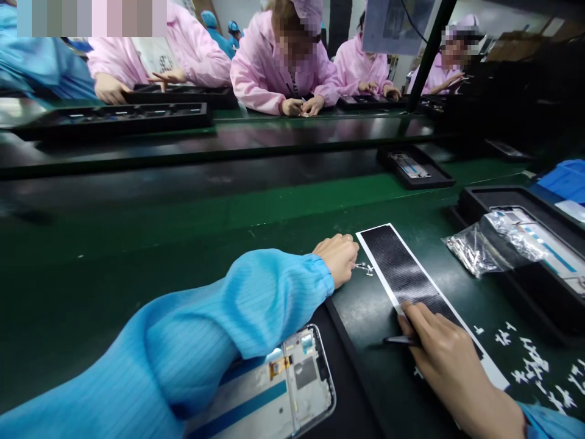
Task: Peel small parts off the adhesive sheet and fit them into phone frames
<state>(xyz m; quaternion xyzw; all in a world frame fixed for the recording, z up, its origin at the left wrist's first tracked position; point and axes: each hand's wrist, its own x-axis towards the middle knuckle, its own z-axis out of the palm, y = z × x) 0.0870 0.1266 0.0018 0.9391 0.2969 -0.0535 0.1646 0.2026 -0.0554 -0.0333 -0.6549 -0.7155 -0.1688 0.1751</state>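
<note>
My left hand (337, 259) reaches forward with its fingers curled down to the table. Small silvery-white pieces (365, 268) lie at its fingertips, by the edge of a long black strip with a white border (397, 262); whether the fingers grip one is hidden. My right hand (445, 350) is closed round a slim dark tweezers-like tool (398, 340) whose end points left, and it rests over the strip's lower part. Beneath my left forearm lies an opened phone frame (311, 372) with a blue band, on a black tray (345, 366), partly covered by the sleeve.
Several small white pieces (532, 363) are scattered at right. A clear bag of metal parts (478, 247) lies against a black tray (484, 195) holding a phone frame. Another black tray (414, 167) stands farther back. Across the bench, people in pink work with trays.
</note>
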